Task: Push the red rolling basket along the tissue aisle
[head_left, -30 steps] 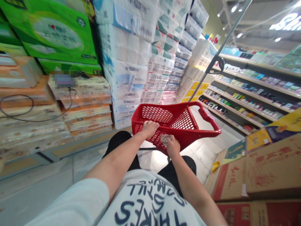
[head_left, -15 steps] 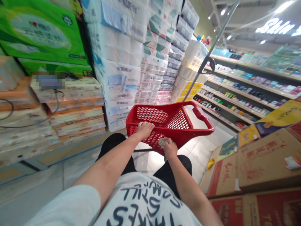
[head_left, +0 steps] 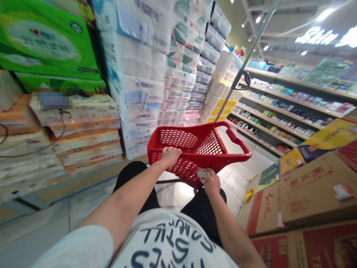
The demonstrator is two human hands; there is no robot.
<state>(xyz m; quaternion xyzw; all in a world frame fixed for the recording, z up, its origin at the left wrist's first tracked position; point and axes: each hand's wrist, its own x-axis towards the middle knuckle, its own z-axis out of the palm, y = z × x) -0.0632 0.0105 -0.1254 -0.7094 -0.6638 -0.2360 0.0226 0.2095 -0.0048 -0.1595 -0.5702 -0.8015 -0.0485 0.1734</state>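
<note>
Tall stacks of wrapped paper rolls (head_left: 139,63) rise along one side of a glossy tiled floor (head_left: 234,180) in a brightly lit store, with stocked shelves (head_left: 281,112) beyond and printed cartons (head_left: 309,186) piled opposite. A red shopping cart (head_left: 210,162) with lattice sides sits between rolls and cartons, just before a person's bent knees (head_left: 131,176). The left hand (head_left: 169,157) curls its fingers over the cart's near rim, thumb hidden, while the right hand (head_left: 212,181), fingers pinched closed, grips a small crumpled pale cloth (head_left: 202,174) at the cart's outer side.
</note>
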